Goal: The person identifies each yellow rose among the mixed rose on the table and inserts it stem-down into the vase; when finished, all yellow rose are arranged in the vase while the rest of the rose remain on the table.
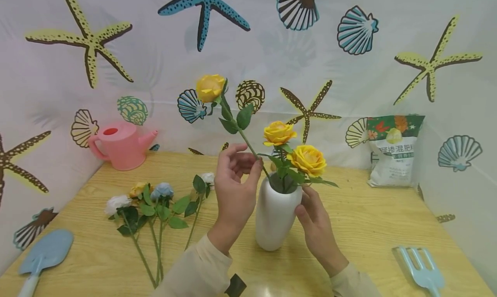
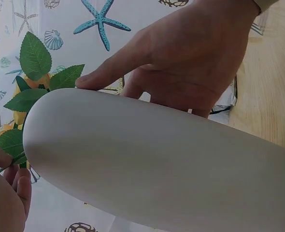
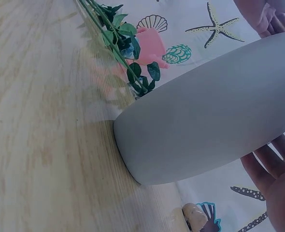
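A white vase (image 1: 276,219) stands on the wooden table, with two yellow roses (image 1: 308,160) rising from its mouth. My left hand (image 1: 237,189) pinches the stem of another yellow rose (image 1: 210,88) between thumb and fingers. This rose leans up and left, its lower stem reaching the vase's rim. Against the vase's right side my right hand (image 1: 316,228) grips just below the rim, thumb in front and fingers behind. In the left wrist view the vase (image 2: 152,150) hides part of the right hand's fingers. The right wrist view shows the vase's base (image 3: 128,159) at the tabletop.
Left of the vase lie a white rose (image 1: 118,204), a blue rose (image 1: 162,190), a yellow one and another white-headed stem (image 1: 199,202). A pink watering can (image 1: 123,148) and a fertilizer bag (image 1: 396,154) stand behind. A blue trowel (image 1: 48,250) and hand fork (image 1: 421,267) flank the table.
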Action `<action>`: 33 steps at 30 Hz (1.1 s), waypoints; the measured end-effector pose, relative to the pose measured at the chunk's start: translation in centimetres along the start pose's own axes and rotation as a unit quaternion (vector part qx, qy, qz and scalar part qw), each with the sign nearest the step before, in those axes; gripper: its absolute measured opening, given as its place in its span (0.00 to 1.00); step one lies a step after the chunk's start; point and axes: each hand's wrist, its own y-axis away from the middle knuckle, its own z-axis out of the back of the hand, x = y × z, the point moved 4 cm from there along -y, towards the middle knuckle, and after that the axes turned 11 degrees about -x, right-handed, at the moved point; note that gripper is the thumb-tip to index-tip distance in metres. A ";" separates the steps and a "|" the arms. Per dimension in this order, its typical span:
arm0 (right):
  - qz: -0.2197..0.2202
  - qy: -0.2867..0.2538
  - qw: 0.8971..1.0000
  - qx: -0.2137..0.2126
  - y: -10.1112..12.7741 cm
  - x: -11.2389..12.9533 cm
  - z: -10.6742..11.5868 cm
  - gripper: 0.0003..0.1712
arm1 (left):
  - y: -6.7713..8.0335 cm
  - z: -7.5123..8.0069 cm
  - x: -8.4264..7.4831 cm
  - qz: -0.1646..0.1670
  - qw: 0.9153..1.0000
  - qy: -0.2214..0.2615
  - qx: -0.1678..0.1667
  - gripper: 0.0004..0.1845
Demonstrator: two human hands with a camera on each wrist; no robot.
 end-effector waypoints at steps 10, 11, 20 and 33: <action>0.005 0.001 1.000 0.000 0.0 0.0 -0.1 0.23 | 1.0 -0.1 0.2 -0.049 0.991 -0.094 0.085 0.19; 0.004 0.003 1.000 0.000 0.0 0.0 0.0 0.23 | 1.0 0.0 0.1 -0.051 0.990 -0.100 0.088 0.18; 0.004 -0.004 1.000 -0.001 0.0 0.0 0.0 0.23 | 0.5 0.2 -0.4 -0.047 0.991 -0.100 0.071 0.16; -0.001 -0.010 1.000 0.003 0.0 -0.1 0.0 0.22 | -0.3 -0.3 -0.8 -0.028 0.992 -0.113 0.040 0.07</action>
